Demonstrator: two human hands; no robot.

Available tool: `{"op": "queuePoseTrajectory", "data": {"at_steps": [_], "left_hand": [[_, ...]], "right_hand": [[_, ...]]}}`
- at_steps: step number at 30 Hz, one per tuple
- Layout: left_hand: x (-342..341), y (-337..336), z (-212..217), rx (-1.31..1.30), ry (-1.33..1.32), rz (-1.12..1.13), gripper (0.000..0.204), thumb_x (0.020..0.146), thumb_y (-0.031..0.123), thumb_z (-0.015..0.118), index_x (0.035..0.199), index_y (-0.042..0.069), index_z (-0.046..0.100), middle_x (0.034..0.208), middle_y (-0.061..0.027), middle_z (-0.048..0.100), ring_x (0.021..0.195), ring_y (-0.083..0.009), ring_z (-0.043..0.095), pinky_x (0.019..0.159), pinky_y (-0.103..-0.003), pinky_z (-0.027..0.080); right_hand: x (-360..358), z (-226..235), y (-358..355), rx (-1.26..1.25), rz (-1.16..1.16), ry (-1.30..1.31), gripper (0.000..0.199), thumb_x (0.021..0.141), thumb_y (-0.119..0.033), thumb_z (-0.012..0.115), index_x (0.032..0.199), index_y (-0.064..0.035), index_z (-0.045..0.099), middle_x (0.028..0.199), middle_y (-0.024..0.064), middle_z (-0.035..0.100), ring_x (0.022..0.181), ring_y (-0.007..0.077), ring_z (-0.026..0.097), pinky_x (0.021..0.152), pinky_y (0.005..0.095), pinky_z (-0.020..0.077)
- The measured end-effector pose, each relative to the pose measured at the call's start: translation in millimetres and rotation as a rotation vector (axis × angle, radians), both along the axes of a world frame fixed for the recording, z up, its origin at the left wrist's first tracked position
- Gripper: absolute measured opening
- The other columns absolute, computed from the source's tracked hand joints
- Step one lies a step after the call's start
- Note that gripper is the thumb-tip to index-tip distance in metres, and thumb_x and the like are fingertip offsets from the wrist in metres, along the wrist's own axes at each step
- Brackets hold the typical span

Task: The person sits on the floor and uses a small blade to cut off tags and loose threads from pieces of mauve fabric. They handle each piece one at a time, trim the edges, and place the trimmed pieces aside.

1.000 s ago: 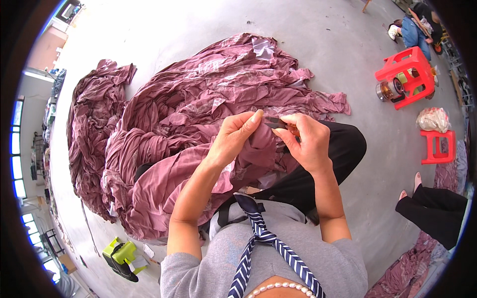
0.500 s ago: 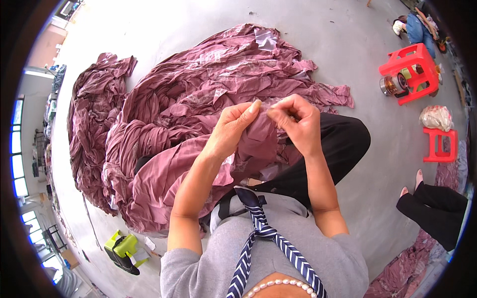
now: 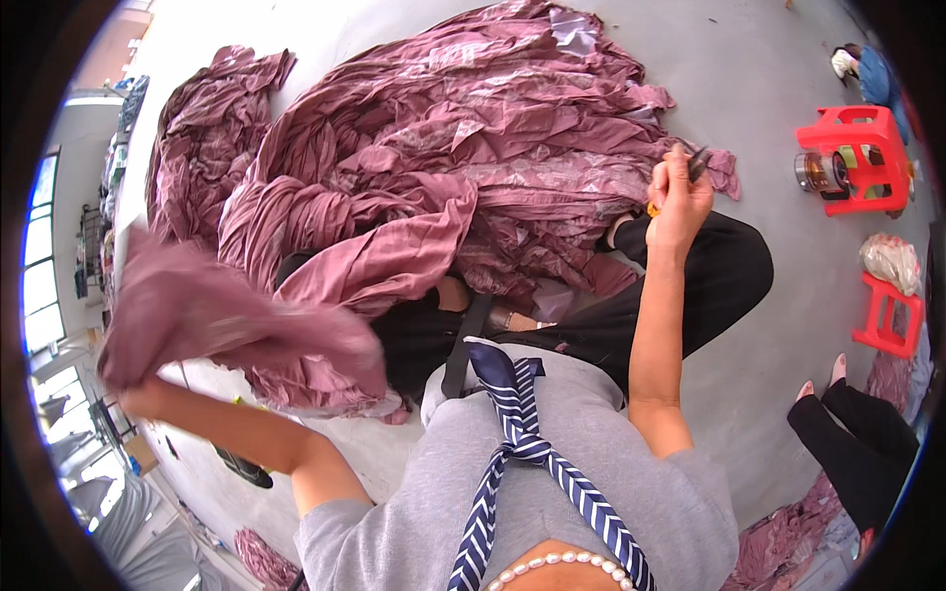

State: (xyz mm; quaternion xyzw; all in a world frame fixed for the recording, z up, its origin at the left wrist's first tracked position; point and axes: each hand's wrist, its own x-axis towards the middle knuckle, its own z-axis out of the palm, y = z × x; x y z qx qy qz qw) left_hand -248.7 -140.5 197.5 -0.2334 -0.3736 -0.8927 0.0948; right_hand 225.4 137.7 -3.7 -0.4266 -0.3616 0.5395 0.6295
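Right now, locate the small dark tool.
In the head view, the small dark tool is in the right hand, right of centre, over the right end of the cloth pile.

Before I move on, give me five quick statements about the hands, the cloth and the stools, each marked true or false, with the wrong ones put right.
1. The right hand holds a small dark tool. True.
2. The two hands are touching. False: they are well apart, the left hand out to the left against blurred mauve cloth.
3. A plastic bag sits on the smaller red stool. True.
4. The larger stool is green. False: it is red too.
5. The big cloth pile lies on the floor in front of the person. True.
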Motion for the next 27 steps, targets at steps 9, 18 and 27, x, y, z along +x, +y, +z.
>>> {"op": "queuePoseTrajectory", "data": {"at_steps": [9,18,27], "left_hand": [[77,-6,-140,-1.247,0.933,0.665,0.052,0.082,0.037,0.066,0.119,0.003,0.054,0.117,-0.0119,0.058,0.116,-0.0273,0.050,0.100,-0.040,0.037],[140,76,-286,-2.085,1.138,-0.519,0.052,0.064,0.012,0.067,0.115,0.010,0.056,0.087,-0.0124,0.065,0.086,-0.0277,0.063,0.076,-0.040,0.045],[-114,-120,-20,-1.209,0.451,0.623,0.021,0.079,0.014,0.063,0.097,0.005,0.068,0.089,-0.0107,0.069,0.072,-0.0163,0.064,0.059,-0.029,0.051]], "right_hand": [[-47,-62,-19,-0.217,0.215,0.010,0.021,0.090,-0.023,0.060,0.081,-0.0051,0.055,0.060,-0.0023,0.051,0.045,0.0014,0.037,0.040,0.0162,0.0233],[-58,-115,-35,-0.191,0.340,-0.229,0.018,0.091,-0.020,0.057,0.083,-0.0044,0.056,0.061,-0.0030,0.052,0.046,0.0010,0.036,0.041,0.0174,0.0247],[-42,-118,-23,-0.251,0.268,-0.141,0.018,0.091,-0.018,0.057,0.082,-0.0034,0.054,0.063,-0.0022,0.053,0.052,0.0011,0.041,0.047,0.0172,0.0287]]}}
